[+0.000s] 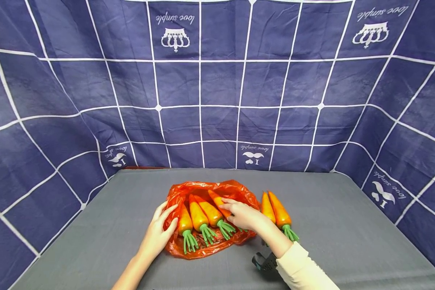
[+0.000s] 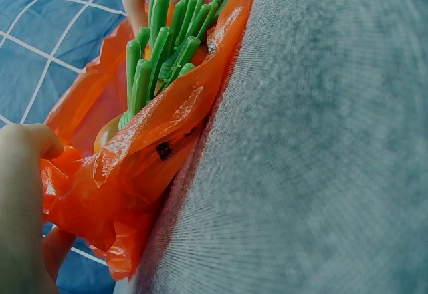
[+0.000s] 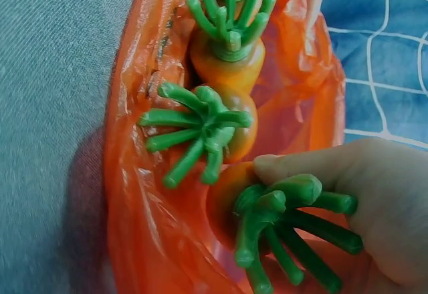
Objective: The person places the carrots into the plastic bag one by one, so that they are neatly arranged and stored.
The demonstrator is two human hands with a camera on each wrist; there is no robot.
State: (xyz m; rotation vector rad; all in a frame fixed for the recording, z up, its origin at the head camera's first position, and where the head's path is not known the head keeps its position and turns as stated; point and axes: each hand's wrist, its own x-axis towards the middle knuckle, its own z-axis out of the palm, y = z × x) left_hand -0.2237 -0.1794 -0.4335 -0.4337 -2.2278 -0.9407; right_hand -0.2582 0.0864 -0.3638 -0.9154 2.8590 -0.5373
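Note:
An open red plastic bag (image 1: 199, 254) lies on the table with several toy carrots in it, side by side, green tops towards me. My left hand (image 1: 158, 230) holds the bag's left side, its thumb (image 2: 44, 140) over the edge in the left wrist view. Inside the bag's right part, my right hand (image 1: 242, 214) grips the rightmost carrot (image 3: 224, 204) near its leafy end. To the left of that one, another orange carrot (image 1: 211, 212) lies in the bag. Two more carrots (image 1: 280, 211) rest on the table just right of the bag, partly behind my right forearm.
The grey tabletop (image 1: 330, 225) extends around the bag. A blue curtain with white lines (image 1: 221, 80) hangs behind and at both sides. Below my right wrist is a dark perforated piece (image 1: 266, 262). A thin red strip (image 1: 145, 167) shows at the table's back left edge.

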